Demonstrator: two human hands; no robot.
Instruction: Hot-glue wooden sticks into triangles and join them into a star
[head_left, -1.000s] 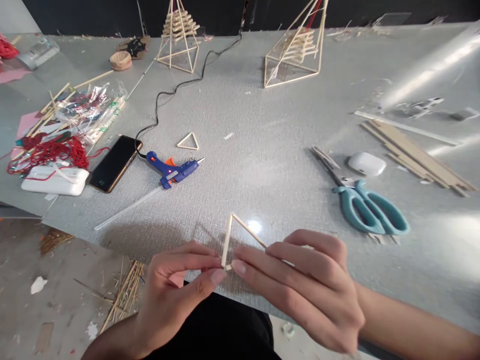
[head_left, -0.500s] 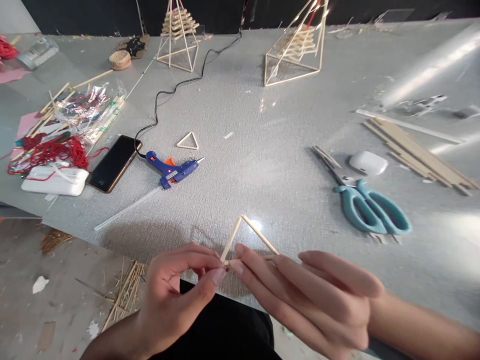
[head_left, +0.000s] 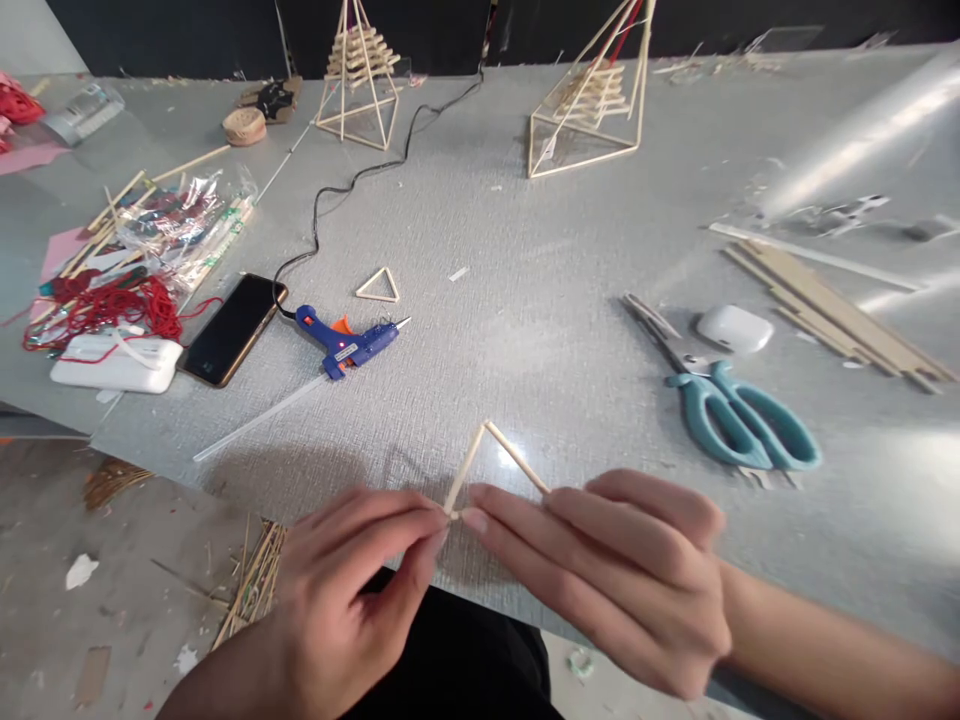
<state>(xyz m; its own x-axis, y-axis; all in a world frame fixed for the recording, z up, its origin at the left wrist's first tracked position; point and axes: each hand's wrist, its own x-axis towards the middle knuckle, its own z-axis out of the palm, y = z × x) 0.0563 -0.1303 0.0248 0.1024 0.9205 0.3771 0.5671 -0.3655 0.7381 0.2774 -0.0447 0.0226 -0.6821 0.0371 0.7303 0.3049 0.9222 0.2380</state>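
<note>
Hands meet at lower centre of frame: left hand [head_left: 352, 590] and right hand [head_left: 622, 580] both pinch a small stick triangle [head_left: 491, 465] at its lower left corner, held just above the grey table [head_left: 525, 330]. Glue gun [head_left: 346, 341] centre left, scissors [head_left: 724, 400] at right, well apart.

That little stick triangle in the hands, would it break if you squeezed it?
Probably, yes. The stick triangle is made of very thin wooden sticks joined only at the corners, so it likely snaps or comes apart under a squeeze. It looks very light: the left hand and right hand hold it by fingertips alone. Being flat-sided, it should not roll.
</note>
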